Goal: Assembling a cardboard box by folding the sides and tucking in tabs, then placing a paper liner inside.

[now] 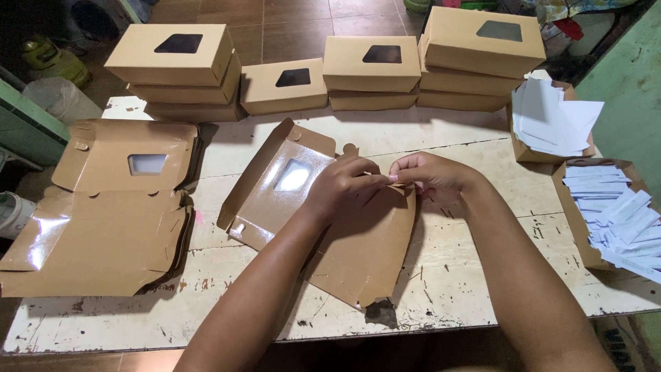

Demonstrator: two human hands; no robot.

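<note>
Head view, looking down on a worn white-painted counter (pixel 475 275) with chipped edges.

Left hand (pixel 342 187) and right hand (pixel 427 178) meet over the counter's middle, on the far edge of a half-folded brown cardboard box blank with a clear window (pixel 358 241). Left fingers (pixel 368 180) curl and pinch a cardboard flap; right fingers (pixel 406 173) press together on the same flap from the other side. Blank lies tilted: its windowed lid panel stands raised toward the left, its base panel runs toward the near edge, one corner close to that edge.

Left end of counter: flat stack of unfolded brown window-box blanks (pixel 103 227), overhanging the left edge, near but apart from the held blank.

Far edge: row of finished brown window boxes (pixel 372 65), some stacked two or three high, spanning most of that edge.

Right end: two open brown cartons of white paper slips (pixel 620 213), one at the far right corner, one nearer.

Bare counter shows between the blank and the finished boxes, and at the near right around the right forearm.
</note>
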